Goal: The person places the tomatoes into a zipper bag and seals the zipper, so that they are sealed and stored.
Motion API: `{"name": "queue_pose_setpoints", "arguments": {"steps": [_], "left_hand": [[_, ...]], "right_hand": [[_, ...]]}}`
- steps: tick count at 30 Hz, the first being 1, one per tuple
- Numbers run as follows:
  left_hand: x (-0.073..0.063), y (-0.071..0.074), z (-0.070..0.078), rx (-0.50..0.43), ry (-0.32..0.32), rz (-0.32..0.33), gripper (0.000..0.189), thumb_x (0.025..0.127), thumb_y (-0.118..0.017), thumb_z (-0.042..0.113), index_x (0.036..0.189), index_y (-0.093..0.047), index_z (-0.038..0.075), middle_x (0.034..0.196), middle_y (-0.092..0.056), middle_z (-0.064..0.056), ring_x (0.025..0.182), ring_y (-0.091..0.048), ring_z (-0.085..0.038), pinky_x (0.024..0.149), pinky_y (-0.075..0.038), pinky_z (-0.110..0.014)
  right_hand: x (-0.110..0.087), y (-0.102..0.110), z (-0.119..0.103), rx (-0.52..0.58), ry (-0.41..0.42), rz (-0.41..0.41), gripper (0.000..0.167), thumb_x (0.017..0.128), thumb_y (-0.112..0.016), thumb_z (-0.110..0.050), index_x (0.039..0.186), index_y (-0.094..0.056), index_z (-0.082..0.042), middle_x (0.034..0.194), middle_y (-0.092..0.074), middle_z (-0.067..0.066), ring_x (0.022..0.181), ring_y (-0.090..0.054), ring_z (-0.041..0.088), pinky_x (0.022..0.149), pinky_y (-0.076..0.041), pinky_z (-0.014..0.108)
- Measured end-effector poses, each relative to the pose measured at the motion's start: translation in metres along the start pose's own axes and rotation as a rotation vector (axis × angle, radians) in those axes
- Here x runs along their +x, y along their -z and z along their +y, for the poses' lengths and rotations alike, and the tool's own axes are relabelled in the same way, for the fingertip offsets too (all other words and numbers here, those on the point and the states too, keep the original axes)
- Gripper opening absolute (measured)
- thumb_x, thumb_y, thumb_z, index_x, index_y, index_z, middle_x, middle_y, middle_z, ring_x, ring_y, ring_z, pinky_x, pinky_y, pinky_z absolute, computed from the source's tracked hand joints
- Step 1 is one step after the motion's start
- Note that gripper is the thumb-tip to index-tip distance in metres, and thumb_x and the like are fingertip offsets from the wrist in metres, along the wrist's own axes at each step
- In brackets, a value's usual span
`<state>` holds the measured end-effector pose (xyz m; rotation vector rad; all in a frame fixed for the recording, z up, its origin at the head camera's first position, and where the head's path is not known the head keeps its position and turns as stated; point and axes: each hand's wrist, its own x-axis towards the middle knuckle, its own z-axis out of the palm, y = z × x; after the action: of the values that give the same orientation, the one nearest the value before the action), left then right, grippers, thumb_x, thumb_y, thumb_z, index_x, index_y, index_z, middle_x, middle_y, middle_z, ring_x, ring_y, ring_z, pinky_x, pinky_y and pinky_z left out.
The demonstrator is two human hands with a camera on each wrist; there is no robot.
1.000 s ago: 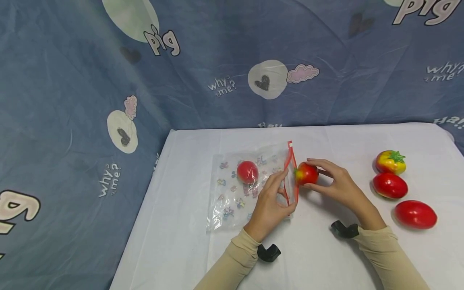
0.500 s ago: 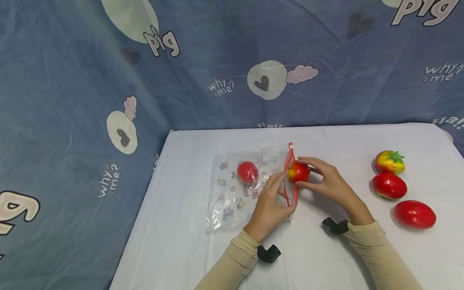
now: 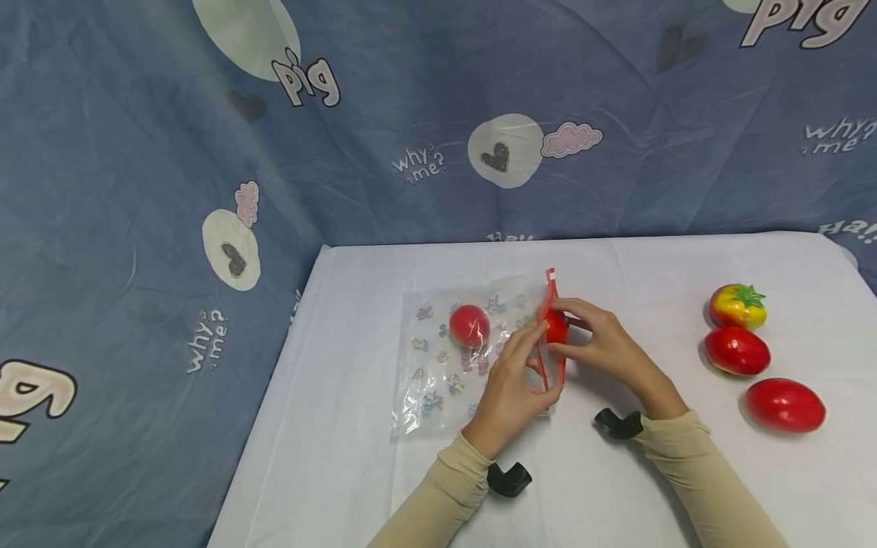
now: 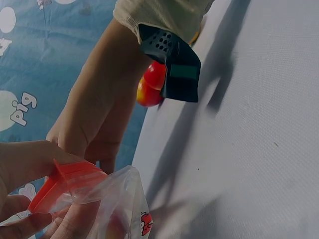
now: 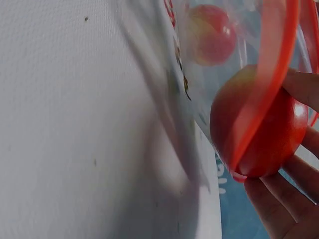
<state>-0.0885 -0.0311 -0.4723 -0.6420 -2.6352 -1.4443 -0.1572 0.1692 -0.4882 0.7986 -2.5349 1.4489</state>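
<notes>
A clear plastic zip bag (image 3: 433,373) with a red zip edge (image 3: 551,283) lies on the white table, its mouth facing right. My left hand (image 3: 510,392) pinches one side of that mouth and keeps it apart. With curled fingers, my right hand (image 3: 606,350) holds a shiny red model fruit (image 3: 557,327) with a yellowish end, partly inside the opening. The right wrist view shows this fruit (image 5: 259,129) behind the red strip, fingertips on its outer side. Deeper in the bag rests another red fruit (image 3: 469,326), visible through the plastic.
On the right side of the table are a red-yellow fruit with green leaves (image 3: 738,307), a red oval fruit (image 3: 737,351) touching it, and a larger red oval fruit (image 3: 785,405) nearer me. A blue printed cloth (image 3: 384,91) hangs behind the table (image 3: 308,426).
My right hand has moved left, carrying the fruit from just outside the bag's mouth to partly inside it. My left hand stays in place on the bag's edge.
</notes>
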Motion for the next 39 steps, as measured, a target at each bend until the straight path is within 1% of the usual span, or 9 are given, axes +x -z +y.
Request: {"name": "queue_pose_setpoints", "arguments": {"steps": [4,10,13,16,21,26,30,35,39], "left_hand": [[0.0,0.0,-0.001,0.001,-0.011,0.003,0.085,0.081,-0.085,0.006,0.156,-0.044,0.011,0.156,-0.047,-0.001,0.096,-0.062,-0.008,0.067,-0.057,-0.013],[0.0,0.0,-0.001,0.009,-0.024,0.007,0.086,0.081,-0.085,0.006,0.156,-0.044,0.01,0.153,-0.049,-0.003,0.096,-0.062,-0.009,0.071,-0.06,-0.018],[0.0,0.0,-0.002,0.002,-0.027,0.007,0.087,0.08,-0.085,0.005,0.156,-0.043,0.01,0.152,-0.05,-0.004,0.098,-0.062,-0.01,0.069,-0.058,-0.015],[0.0,-0.001,-0.002,0.003,-0.037,0.01,0.087,0.08,-0.086,0.005,0.156,-0.043,0.009,0.152,-0.05,-0.004,0.097,-0.063,-0.011,0.069,-0.059,-0.016],[0.0,-0.001,-0.002,0.016,-0.055,0.023,0.088,0.078,-0.087,0.005,0.155,-0.044,0.008,0.152,-0.05,-0.004,0.095,-0.064,-0.012,0.08,-0.061,-0.024],[0.0,-0.001,-0.002,0.047,-0.065,0.038,0.09,0.076,-0.089,0.007,0.155,-0.045,0.01,0.151,-0.052,-0.003,0.095,-0.063,-0.01,0.092,-0.056,-0.021],[0.0,-0.001,-0.001,0.062,-0.068,0.042,0.091,0.076,-0.089,0.008,0.155,-0.044,0.011,0.151,-0.052,-0.004,0.102,-0.063,-0.011,0.099,-0.054,-0.021],[0.0,0.0,-0.001,0.054,-0.059,0.04,0.091,0.076,-0.089,0.007,0.155,-0.045,0.011,0.15,-0.052,-0.004,0.117,-0.06,-0.015,0.107,-0.052,-0.025],[0.0,0.0,0.0,0.052,-0.054,0.037,0.09,0.077,-0.089,0.007,0.155,-0.045,0.012,0.15,-0.052,-0.003,0.116,-0.06,-0.015,0.106,-0.052,-0.025]], "right_hand": [[0.003,-0.006,0.0,0.019,-0.002,-0.01,0.057,0.075,-0.087,0.004,0.128,-0.066,-0.002,0.126,-0.069,0.017,0.113,-0.066,0.035,0.095,-0.058,0.057],[0.007,-0.012,0.0,0.006,0.006,-0.025,0.05,0.074,-0.086,0.008,0.12,-0.066,0.001,0.116,-0.069,0.018,0.101,-0.067,0.031,0.093,-0.059,0.057],[0.01,-0.014,0.0,0.005,-0.013,-0.05,0.052,0.074,-0.085,0.008,0.121,-0.066,0.001,0.118,-0.069,0.018,0.105,-0.067,0.031,0.095,-0.059,0.055],[0.012,-0.016,0.0,0.003,-0.022,-0.069,0.055,0.074,-0.085,0.009,0.125,-0.065,0.003,0.124,-0.068,0.021,0.114,-0.066,0.035,0.098,-0.057,0.056],[0.014,-0.02,0.002,-0.008,-0.02,-0.084,0.059,0.074,-0.081,0.012,0.13,-0.064,0.003,0.126,-0.068,0.022,0.117,-0.065,0.035,0.099,-0.056,0.057],[0.016,-0.024,0.004,0.017,-0.002,-0.084,0.061,0.072,-0.074,0.016,0.131,-0.064,0.004,0.123,-0.07,0.022,0.113,-0.066,0.029,0.098,-0.057,0.055],[0.018,-0.027,0.004,0.047,0.004,-0.087,0.06,0.073,-0.071,0.016,0.131,-0.064,0.004,0.123,-0.07,0.022,0.113,-0.066,0.029,0.098,-0.057,0.055],[0.021,-0.029,0.004,0.054,0.003,-0.09,0.063,0.072,-0.068,0.016,0.133,-0.064,0.001,0.126,-0.071,0.02,0.112,-0.066,0.028,0.098,-0.058,0.054],[0.023,-0.03,0.006,0.055,0.022,-0.094,0.067,0.07,-0.063,0.017,0.134,-0.064,-0.001,0.128,-0.07,0.019,0.109,-0.066,0.026,0.097,-0.058,0.054]]}}
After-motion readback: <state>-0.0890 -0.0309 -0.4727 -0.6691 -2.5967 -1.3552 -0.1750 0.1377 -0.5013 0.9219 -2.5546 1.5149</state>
